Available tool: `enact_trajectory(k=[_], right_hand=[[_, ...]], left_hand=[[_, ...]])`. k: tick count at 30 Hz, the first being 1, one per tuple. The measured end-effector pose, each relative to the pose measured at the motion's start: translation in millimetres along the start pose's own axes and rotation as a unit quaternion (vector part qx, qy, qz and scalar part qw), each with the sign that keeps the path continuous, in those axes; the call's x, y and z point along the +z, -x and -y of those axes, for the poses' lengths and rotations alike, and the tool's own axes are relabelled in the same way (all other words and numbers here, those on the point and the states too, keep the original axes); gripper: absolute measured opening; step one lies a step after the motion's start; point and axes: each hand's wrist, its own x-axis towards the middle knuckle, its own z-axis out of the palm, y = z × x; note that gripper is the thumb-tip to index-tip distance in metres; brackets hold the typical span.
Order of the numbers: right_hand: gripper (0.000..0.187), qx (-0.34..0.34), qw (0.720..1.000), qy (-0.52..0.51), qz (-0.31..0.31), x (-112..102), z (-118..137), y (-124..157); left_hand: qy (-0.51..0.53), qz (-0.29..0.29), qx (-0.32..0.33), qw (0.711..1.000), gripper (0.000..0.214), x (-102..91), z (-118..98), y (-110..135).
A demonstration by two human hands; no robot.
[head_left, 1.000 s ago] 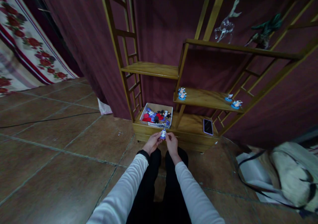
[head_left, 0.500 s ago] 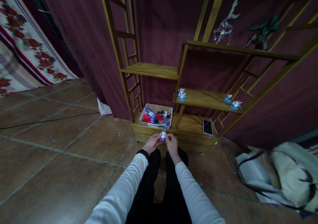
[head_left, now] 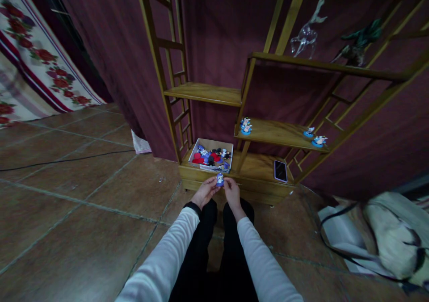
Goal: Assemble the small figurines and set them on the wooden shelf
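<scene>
Between my two hands is a small purple and white figurine (head_left: 220,180), held upright just in front of the shelf's low front edge. My left hand (head_left: 205,192) grips it from the left with closed fingers. From the right, my right hand (head_left: 232,192) pinches its side. Just beyond my hands, an open cardboard box (head_left: 195,164) rests on the bottom shelf. Red, purple, black and white figurines (head_left: 214,157) lie jumbled inside it.
Blue-based figurines (head_left: 246,129) stand at the left of the middle shelf (head_left: 278,134), and two others (head_left: 319,140) at its right. A phone (head_left: 280,171) lies on the bottom shelf. Higher up are a clear deer ornament (head_left: 304,38) and a dark green statue (head_left: 358,43). Bags (head_left: 389,230) sit right.
The figurine has turned slightly and risen a little between my fingers. Both hands keep their hold, and my view has shifted slightly.
</scene>
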Motion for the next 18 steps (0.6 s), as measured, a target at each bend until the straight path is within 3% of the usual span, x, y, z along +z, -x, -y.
enact_trajectory(k=[5,18], right_hand=[[0.023,-0.001,0.999,-0.027,0.019,0,-2,-1],[0.022,0.012,0.999,-0.042,0.007,-3,11,5]], left_hand=[[0.002,0.014,0.007,1.0,0.023,0.5,0,1],[-0.009,0.001,-0.008,1.0,0.007,4.5,-1,1]])
